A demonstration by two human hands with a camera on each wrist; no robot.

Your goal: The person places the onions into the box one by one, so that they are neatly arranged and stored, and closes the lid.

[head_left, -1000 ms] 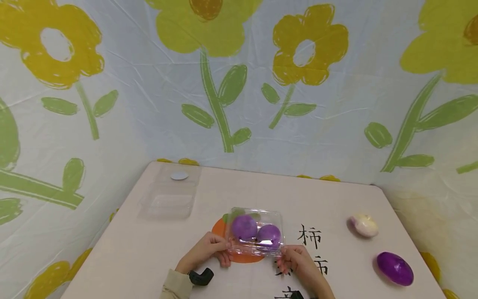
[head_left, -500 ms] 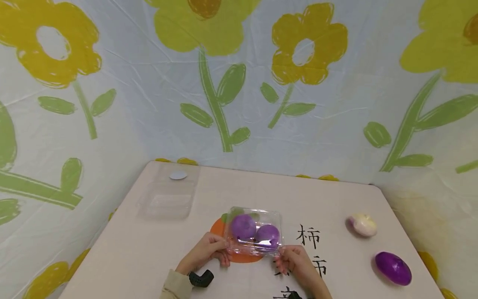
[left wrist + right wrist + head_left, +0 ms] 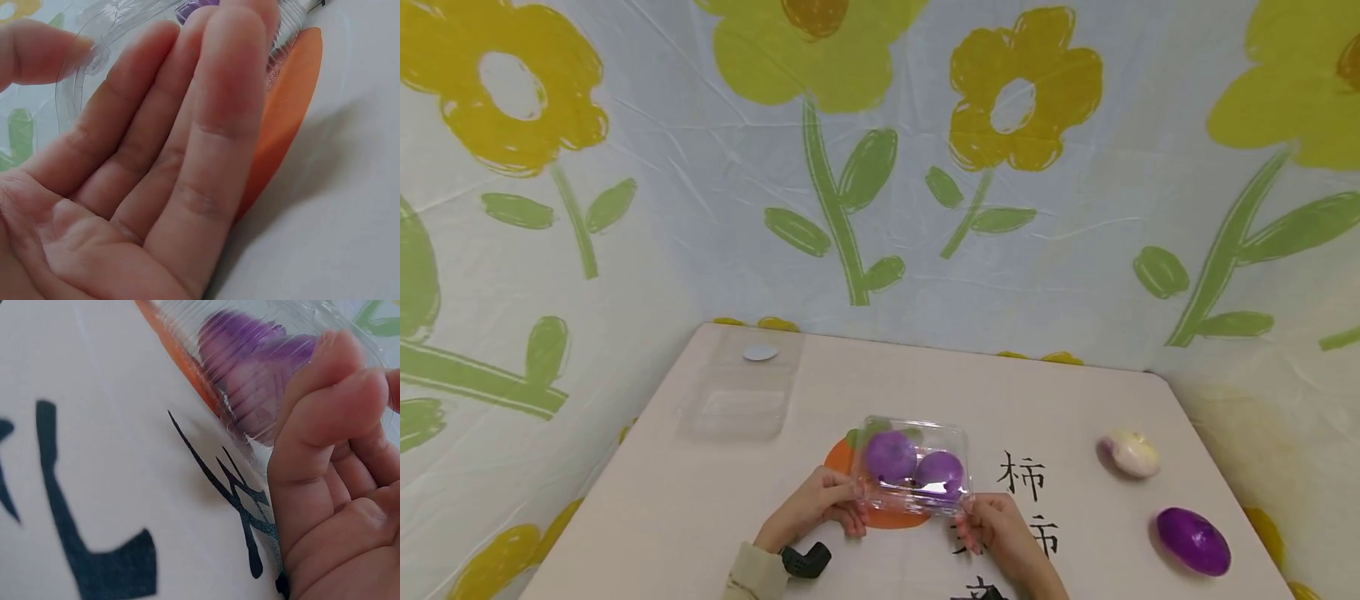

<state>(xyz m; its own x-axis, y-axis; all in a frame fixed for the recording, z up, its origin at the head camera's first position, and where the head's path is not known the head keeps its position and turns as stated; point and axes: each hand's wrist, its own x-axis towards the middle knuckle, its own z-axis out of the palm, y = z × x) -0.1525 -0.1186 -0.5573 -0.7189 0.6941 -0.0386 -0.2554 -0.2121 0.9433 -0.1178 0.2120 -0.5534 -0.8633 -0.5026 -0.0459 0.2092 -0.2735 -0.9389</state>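
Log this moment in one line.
left hand: pinches clear container at left; right hand: pinches it at right; inside: two purple items; on table: glossy purple item, pale item

R hand point(image 3: 331, 481) on clr plastic box point(image 3: 306, 319) — purple pcs point(image 3: 259, 378) inside

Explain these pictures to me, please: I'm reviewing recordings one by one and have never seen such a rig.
There is no machine here: a person works with two bare hands. The wide view comes from a camera worn on the head, looking forward and down; the close views come from a camera on each wrist. The left hand and right hand pinch the near corners of a clear plastic box, which has two purple round things inside. On the table, another clear container sits at the far left; a cream bulb-like thing and a glossy purple oval lie to the right. The orange shape and black characters look printed on the table's surface.
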